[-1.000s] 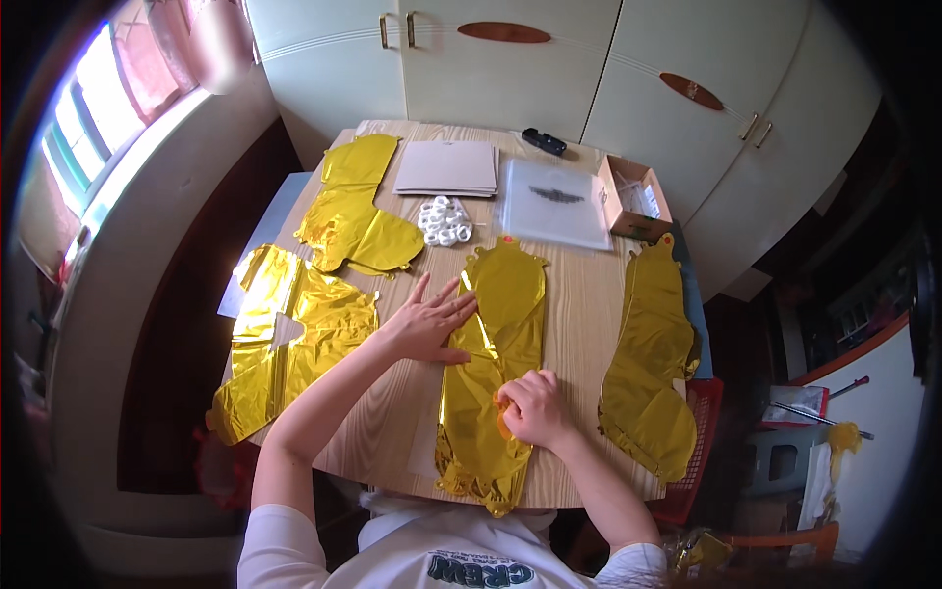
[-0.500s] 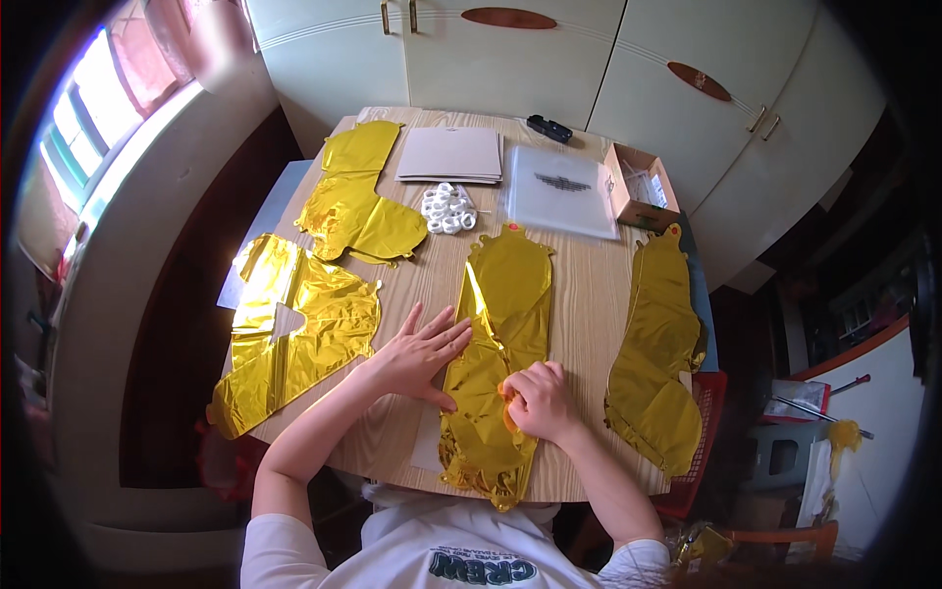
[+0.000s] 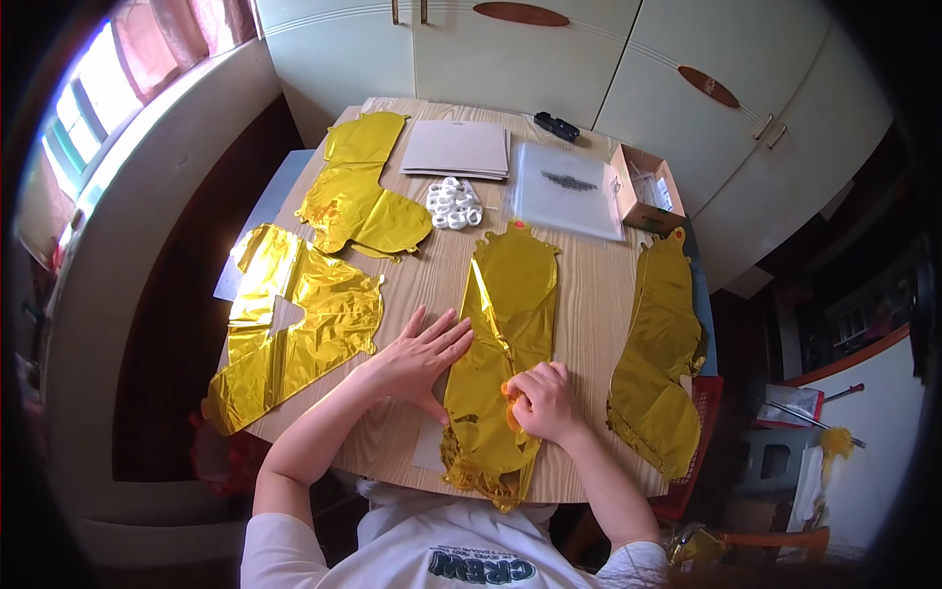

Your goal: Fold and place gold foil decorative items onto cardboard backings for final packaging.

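Before me lies a folded gold foil balloon point(image 3: 502, 285), long and flat, its near end crumpled at the table's front edge. My left hand point(image 3: 424, 355) rests flat with fingers spread, fingertips and thumb along the balloon's left edge. On the balloon's right side, my right hand point(image 3: 546, 401) is closed in a fist around a small orange thing point(image 3: 511, 406). Most of that orange thing is hidden by the fingers, so its kind cannot be told. Under the balloon's near left corner a pale sheet point(image 3: 429, 447) peeks out.
More gold foil balloons lie at the far left point(image 3: 358, 187), left point(image 3: 329, 304) and right point(image 3: 653, 363). At the back are grey-beige cards point(image 3: 454, 149), white rings point(image 3: 453, 204), clear plastic bags point(image 3: 564, 201), a black object point(image 3: 556, 126) and an open box point(image 3: 650, 196) on the wooden table point(image 3: 589, 294).
The whole view has shifted slightly. My left thumb has slid a little toward me along the balloon's edge. My right hand keeps its grip in nearly the same place.
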Available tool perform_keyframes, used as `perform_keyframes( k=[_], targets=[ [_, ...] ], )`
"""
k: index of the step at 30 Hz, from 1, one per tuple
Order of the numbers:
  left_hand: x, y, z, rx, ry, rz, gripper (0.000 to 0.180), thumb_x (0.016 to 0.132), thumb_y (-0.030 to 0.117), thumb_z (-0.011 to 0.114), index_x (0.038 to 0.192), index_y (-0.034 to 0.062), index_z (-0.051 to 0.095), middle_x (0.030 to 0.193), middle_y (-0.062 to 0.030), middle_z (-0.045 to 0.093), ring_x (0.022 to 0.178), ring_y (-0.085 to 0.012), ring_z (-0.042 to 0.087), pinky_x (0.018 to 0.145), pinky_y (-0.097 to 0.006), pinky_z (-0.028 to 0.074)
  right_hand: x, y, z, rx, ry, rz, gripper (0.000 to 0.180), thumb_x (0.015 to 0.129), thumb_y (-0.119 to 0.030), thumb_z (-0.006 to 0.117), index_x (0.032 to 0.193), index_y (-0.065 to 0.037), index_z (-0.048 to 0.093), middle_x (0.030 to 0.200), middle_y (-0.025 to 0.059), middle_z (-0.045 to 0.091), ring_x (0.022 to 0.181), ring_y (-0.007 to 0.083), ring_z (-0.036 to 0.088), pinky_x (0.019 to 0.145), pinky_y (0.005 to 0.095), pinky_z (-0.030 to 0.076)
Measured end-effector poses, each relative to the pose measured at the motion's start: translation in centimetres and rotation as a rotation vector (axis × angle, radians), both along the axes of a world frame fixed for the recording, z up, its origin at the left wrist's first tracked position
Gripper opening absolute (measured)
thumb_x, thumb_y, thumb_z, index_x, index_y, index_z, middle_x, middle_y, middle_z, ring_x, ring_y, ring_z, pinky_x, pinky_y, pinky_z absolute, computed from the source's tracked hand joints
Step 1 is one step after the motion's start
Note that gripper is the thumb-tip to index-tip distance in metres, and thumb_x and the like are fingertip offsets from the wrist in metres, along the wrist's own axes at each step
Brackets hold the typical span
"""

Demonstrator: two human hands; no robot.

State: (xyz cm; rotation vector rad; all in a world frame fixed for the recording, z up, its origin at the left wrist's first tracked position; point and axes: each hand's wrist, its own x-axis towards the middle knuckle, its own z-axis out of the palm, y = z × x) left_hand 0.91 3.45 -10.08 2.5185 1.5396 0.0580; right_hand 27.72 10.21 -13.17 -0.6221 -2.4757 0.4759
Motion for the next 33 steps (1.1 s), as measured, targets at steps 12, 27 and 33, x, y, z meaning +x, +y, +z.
perform_keyframes(
  k=[12, 27, 33],
  targets=[
    [-0.2, 0.5, -2.3, 0.07, -0.037, 0.063, 0.09, 0.091, 0.066, 0.043, 0.151, 0.0018, 0.024, 0.158, -0.0136, 0.025, 0.148, -0.0323, 0.017, 0.118, -0.056, 0.009, 0.0, 0.1, 0.1, -0.034, 0.018, 0.02, 0.012, 0.068, -0.005, 0.056, 0.078, -0.011, 0.059, 0.073, 0.0006, 0.063, 0.076, 0.0219, 0.057, 0.082, 0.0379, 0.039],
    [-0.1, 0.5, -1.1, 0.01, -0.016, 0.066, 0.123, 0.066, 0.075, 0.065, 0.152, 0.0002, 0.02, 0.158, -0.016, 0.022, 0.148, -0.0369, 0.013, 0.117, -0.06, 0.011, 0.0, 0.0, 0.1, -0.032, 0.012, 0.02, 0.012, 0.067, -0.004, 0.055, 0.076, -0.011, 0.057, 0.071, 0.0003, 0.061, 0.075, 0.0221, 0.056, 0.083, 0.0377, 0.039],
    [0.4, -0.1, 0.9, -0.089, 0.052, 0.087, 0.133, 0.054, 0.071, 0.076, 0.153, 0.0012, 0.019, 0.159, -0.0162, 0.019, 0.148, -0.0396, 0.012, 0.117, -0.061, 0.011, -0.1, -0.1, 0.1, -0.018, 0.015, 0.016, 0.012, 0.067, -0.004, 0.056, 0.076, -0.012, 0.057, 0.071, 0.0002, 0.061, 0.075, 0.0221, 0.056, 0.082, 0.0375, 0.039]
  ],
)
